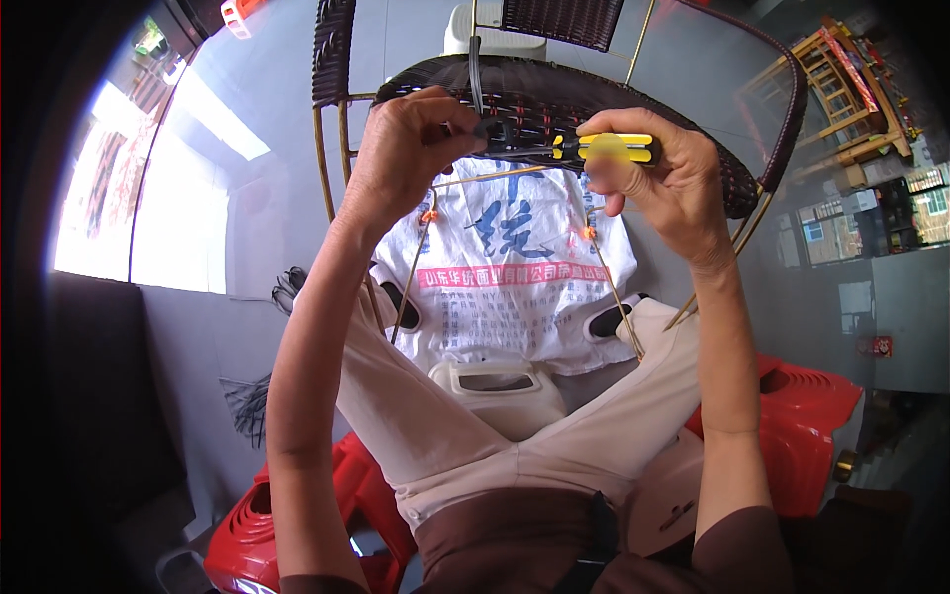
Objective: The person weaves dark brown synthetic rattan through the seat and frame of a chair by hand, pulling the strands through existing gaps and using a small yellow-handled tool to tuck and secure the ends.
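Observation:
A wicker chair (648,99) with dark brown weave and a thin gold-coloured metal frame is in front of me, its woven rim crossing behind both hands. My right hand (665,168) is closed around the yellow-and-black handle of a screwdriver (623,148), whose shaft points left. My left hand (416,144) is closed in a pinch at the weave, on a dark flat weaving strip (476,79) that stands up above the fingers. Where the screwdriver's tip meets the strip and the weave is too dark to make out.
Under the chair lies a white woven sack (515,257) with blue and red print. A white stool (495,386) stands between my legs. Red plastic stools (811,426) are at both sides. Loose dark strips (247,406) lie left on the floor; wooden furniture (831,99) stands far right.

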Available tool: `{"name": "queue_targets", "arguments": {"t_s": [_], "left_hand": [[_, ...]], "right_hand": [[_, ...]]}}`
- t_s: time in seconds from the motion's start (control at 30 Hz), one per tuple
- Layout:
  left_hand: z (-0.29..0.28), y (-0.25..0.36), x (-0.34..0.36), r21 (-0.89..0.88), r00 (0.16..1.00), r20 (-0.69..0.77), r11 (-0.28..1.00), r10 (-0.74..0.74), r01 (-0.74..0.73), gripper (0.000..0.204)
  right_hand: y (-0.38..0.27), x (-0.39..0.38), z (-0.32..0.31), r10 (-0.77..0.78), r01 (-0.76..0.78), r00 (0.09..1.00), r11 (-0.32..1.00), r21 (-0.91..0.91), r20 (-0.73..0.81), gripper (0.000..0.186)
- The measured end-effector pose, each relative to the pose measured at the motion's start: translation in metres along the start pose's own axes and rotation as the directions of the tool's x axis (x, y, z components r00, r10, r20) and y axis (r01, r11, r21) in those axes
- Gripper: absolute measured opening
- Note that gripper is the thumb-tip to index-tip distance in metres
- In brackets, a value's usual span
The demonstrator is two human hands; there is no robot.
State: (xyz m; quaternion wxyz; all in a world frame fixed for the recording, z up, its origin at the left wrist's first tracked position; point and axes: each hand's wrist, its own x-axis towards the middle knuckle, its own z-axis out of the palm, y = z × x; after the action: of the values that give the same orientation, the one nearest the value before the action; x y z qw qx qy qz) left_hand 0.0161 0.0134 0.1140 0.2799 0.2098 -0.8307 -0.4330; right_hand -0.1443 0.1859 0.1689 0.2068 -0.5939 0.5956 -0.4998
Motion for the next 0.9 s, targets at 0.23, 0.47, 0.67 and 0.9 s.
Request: {"name": "queue_targets", "arguments": {"t_s": [0.23,0.47,0.67,0.9], "left_hand": [[0.002,-0.004,-0.001,0.048,0.996,-0.032,0.995,0.088,-0.086,0.007],[0.003,-0.006,-0.003,0.071,0.994,-0.059,0.993,0.093,-0.089,0.008],[0.006,-0.001,-0.009,0.190,0.982,-0.093,0.971,0.166,-0.146,0.009],[0.011,0.001,-0.012,0.304,0.953,-0.164,0.932,0.254,-0.196,0.005]], "right_hand": [[0.004,0.000,-0.003,-0.031,0.031,0.999,0.999,0.013,0.017,0.025],[0.007,0.002,-0.002,-0.046,0.045,0.999,0.997,0.056,0.013,0.024],[0.005,0.003,-0.003,-0.008,0.008,1.000,1.000,0.028,0.001,0.023],[0.005,0.005,-0.001,-0.060,0.060,0.998,0.998,-0.004,-0.013,0.022]]}}
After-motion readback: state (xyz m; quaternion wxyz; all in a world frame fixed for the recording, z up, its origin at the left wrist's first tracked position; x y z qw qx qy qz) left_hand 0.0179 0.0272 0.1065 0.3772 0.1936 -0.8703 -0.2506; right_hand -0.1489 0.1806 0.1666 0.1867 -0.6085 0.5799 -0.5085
